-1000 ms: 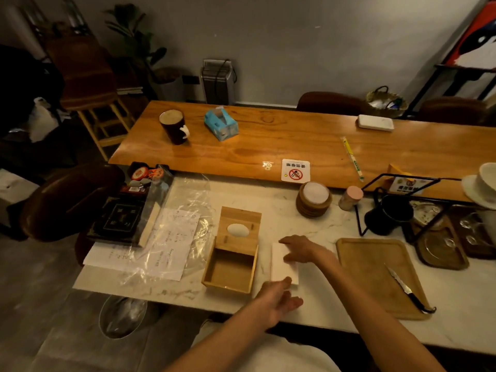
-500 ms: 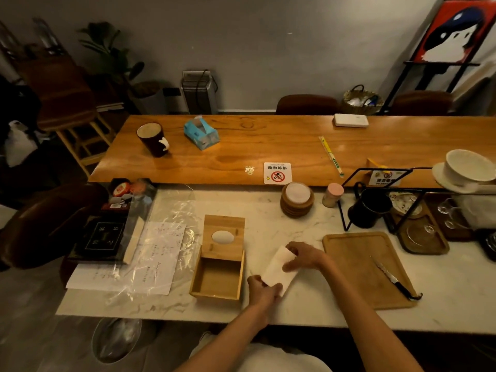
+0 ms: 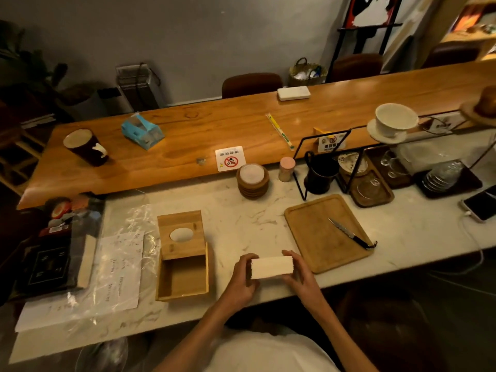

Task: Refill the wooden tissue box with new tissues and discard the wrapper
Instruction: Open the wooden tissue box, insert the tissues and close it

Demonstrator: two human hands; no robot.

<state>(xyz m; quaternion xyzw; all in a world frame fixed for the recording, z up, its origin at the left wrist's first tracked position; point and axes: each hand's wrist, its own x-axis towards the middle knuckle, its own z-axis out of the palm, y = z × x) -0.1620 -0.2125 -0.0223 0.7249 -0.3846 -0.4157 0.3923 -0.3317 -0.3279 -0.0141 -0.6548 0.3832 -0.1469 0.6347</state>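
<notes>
Wooden tissue box [image 3: 183, 275] lies open and empty on the desk [image 3: 249, 224]. Just right of it, left hand [image 3: 241, 277] and right hand [image 3: 300, 276] clamp the tissue pack [image 3: 271, 268] end to end. Insertion and wrapper disposal remain.

This looks like a small café, seen from the staff side of the bar. A long wooden bar top [image 3: 241, 135] carries a no-smoking sign [image 3: 230, 158] and a wrapped straw [image 3: 279, 130], with brown chairs [image 3: 251, 83] pulled up beyond it. On the marble counter [image 3: 255, 218] sit a stack of coasters [image 3: 252, 180], a cup on a saucer [image 3: 394, 120] and upturned glasses [image 3: 442, 175].
</notes>
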